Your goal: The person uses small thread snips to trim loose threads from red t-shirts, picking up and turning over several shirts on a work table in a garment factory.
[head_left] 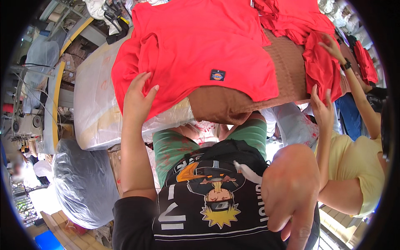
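A red sleeveless-looking garment (191, 46) lies spread over the work surface in front of me, with a small dark label (217, 75) near its close edge. At its left side my left hand (139, 91) rests on or just over the cloth, thumb and fingers apart. My right hand (291, 187) is raised close to the camera, blurred, with its fingers curled in. A pale, slim, pointed thing (248, 172) shows beside that hand. I cannot make out what it is or whether the fingers grip it.
Brown cloth (287, 68) and a plastic-wrapped bale (98, 91) lie under the garment. To the right, a person in a yellow shirt (348, 166) handles another red garment (321, 62). More red cloth (296, 18) is piled beyond. A dark plastic-wrapped bundle (83, 183) stands at left.
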### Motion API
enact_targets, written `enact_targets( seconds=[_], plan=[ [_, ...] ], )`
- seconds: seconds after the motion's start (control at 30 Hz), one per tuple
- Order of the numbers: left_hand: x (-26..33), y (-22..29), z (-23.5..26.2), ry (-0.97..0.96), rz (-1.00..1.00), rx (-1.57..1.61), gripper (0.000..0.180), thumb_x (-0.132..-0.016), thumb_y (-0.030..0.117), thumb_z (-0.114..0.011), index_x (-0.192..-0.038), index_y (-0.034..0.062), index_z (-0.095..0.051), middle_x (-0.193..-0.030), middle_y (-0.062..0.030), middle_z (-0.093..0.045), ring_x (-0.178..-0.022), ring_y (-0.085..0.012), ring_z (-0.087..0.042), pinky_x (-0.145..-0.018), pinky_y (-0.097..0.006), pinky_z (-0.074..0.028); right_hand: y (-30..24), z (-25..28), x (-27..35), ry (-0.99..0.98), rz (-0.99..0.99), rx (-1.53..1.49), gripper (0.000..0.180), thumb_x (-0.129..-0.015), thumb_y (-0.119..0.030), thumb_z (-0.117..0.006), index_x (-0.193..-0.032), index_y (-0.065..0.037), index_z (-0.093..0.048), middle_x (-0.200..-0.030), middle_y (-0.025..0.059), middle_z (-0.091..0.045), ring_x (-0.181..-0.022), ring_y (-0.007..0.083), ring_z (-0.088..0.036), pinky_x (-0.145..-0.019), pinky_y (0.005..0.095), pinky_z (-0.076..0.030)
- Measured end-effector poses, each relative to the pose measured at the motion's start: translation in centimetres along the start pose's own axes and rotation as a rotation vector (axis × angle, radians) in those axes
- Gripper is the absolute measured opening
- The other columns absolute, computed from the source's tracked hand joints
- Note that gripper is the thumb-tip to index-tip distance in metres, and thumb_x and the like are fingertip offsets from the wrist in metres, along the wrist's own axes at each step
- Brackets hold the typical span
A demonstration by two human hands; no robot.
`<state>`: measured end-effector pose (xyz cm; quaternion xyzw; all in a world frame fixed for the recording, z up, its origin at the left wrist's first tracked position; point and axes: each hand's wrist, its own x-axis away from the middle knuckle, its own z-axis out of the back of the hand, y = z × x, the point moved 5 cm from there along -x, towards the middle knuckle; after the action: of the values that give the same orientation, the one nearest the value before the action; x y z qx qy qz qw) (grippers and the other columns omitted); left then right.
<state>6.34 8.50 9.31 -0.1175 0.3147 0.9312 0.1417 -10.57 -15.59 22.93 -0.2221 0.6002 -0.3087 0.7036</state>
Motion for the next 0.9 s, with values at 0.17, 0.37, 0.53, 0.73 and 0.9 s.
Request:
enact_targets(
  seconds=[0.17,0.37,0.53,0.73,0.9],
  plan=[
    [0.8,-2.3,-1.6,-0.114,0.144,-0.162,0.05,-0.078,0.023,-0.069,-0.12,-0.0007,-0.055,-0.107,-0.0191,-0.062,-0.105,-0.0296,-0.058,-0.091,-0.033,-0.043,0.0,0.4,0.0,-0.028,0.012,0.02,0.029,-0.094,-0.014,-0.048,-0.117,-0.001,-0.06,-0.062,-0.0006,-0.043,-0.044,0.0095,-0.044,-0.036,0.0251,-0.031],
    [0.6,-0.1,-0.3,-0.236,0.272,-0.028,0.035,-0.08,0.021,-0.068,-0.104,-0.0029,-0.059,-0.089,-0.0116,-0.065,-0.083,-0.0166,-0.062,-0.074,-0.027,-0.046,-0.6,0.5,-0.3,0.122,-0.094,0.02,0.031,-0.089,-0.013,-0.056,-0.116,-0.001,-0.06,-0.068,0.0059,-0.059,-0.057,0.0169,-0.06,-0.044,0.0289,-0.044],
    [0.2,2.9,1.9,-0.04,0.193,0.618,0.022,-0.087,0.016,-0.062,-0.099,-0.0016,-0.058,-0.085,-0.0054,-0.064,-0.075,-0.0091,-0.057,-0.071,-0.023,-0.044,1.4,1.0,0.8,0.147,-0.301,0.047,0.04,-0.085,-0.008,-0.06,-0.124,0.0,-0.054,-0.08,0.0082,-0.065,-0.066,0.0146,-0.065,-0.053,0.0256,-0.05],
    [0.9,7.5,1.7,-0.115,0.099,1.134,0.02,-0.091,0.007,-0.055,-0.108,-0.0016,-0.053,-0.1,-0.0042,-0.063,-0.092,-0.0076,-0.056,-0.084,-0.023,-0.042,3.8,5.5,3.4,0.832,-0.576,0.856,0.046,-0.074,-0.002,-0.068,-0.119,-0.005,-0.059,-0.105,0.0117,-0.061,-0.09,0.0196,-0.062,-0.079,0.0297,-0.047],
    [1.9,11.6,3.4,-0.221,-0.17,1.2,0.046,-0.086,0.004,-0.059,-0.127,-0.0045,-0.04,-0.118,-0.0123,-0.056,-0.107,-0.0142,-0.054,-0.094,-0.027,-0.04,6.0,8.4,6.0,1.161,-0.535,0.946,0.047,-0.075,0.001,-0.067,-0.12,-0.005,-0.057,-0.124,0.0097,-0.054,-0.113,0.0164,-0.051,-0.094,0.0285,-0.039]
  ],
)
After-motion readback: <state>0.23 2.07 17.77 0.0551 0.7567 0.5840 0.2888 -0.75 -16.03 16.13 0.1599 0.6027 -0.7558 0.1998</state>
